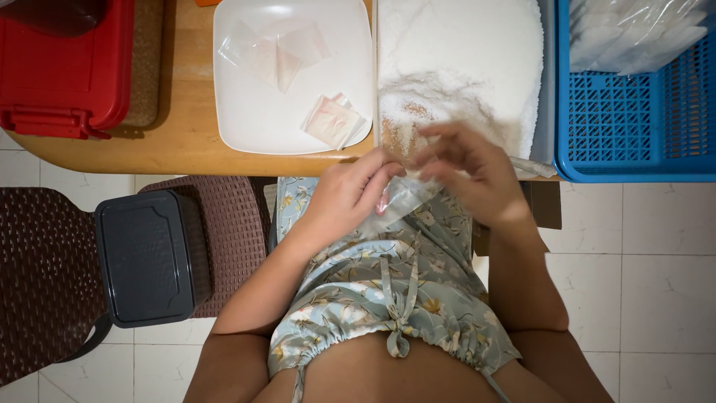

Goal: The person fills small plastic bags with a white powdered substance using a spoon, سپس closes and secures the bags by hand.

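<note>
Seated at a table edge, a person pinches 1 small clear plastic bag (399,200) between the left hand (350,195) and right hand (470,173), fingers closed on it; its long axis slants up toward the right hand, just below the tray of white granules (477,52).

— Where's my view from?

— I've one head camera, looking straight down, close over the lap; the table (186,142) edge lies toward twelve o'clock, the floor (656,283) at six.
</note>
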